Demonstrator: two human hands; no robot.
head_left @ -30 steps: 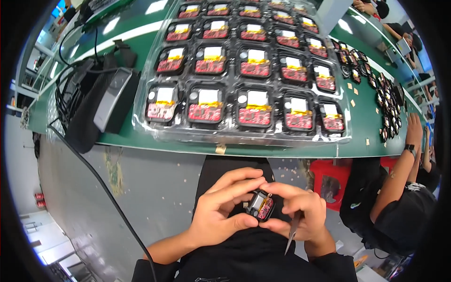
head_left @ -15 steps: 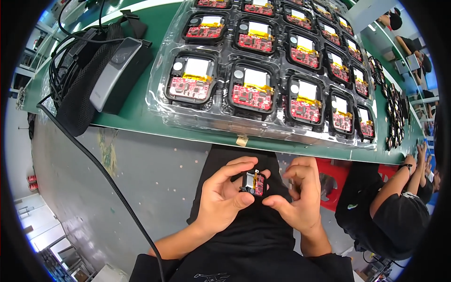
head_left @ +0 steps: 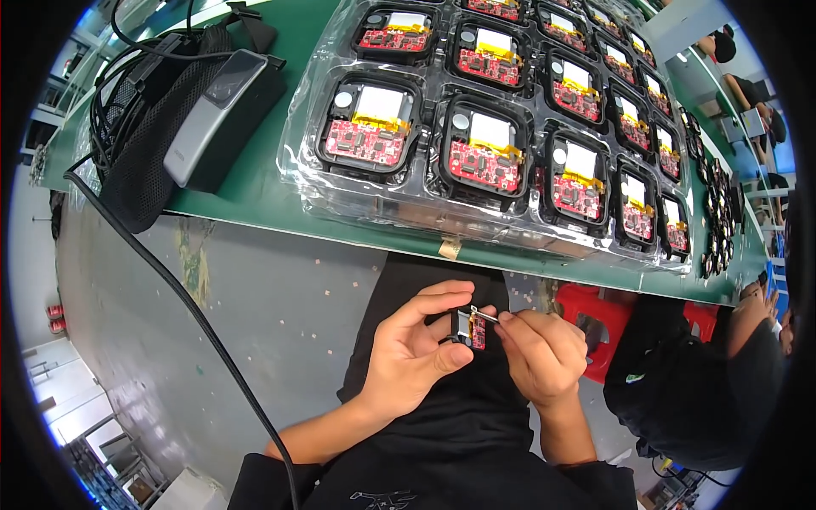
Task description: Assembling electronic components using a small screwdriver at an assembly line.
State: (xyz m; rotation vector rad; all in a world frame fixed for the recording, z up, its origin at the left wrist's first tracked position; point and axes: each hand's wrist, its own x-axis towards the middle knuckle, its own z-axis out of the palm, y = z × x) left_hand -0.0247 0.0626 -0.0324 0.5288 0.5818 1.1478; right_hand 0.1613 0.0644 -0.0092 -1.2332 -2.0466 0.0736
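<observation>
L hand fingers clamp small circuit-board module over my lap, below green surface edge. R hand now pinches thin metal tweezers, tip on module's top edge; 0.5 s back no tool contact. Fine work underway. Tray of same boards now nearer in view.

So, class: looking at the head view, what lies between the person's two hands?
A small black module with a red circuit board, pinched by the left hand; the right hand puts thin metal tweezers to its top.
</observation>
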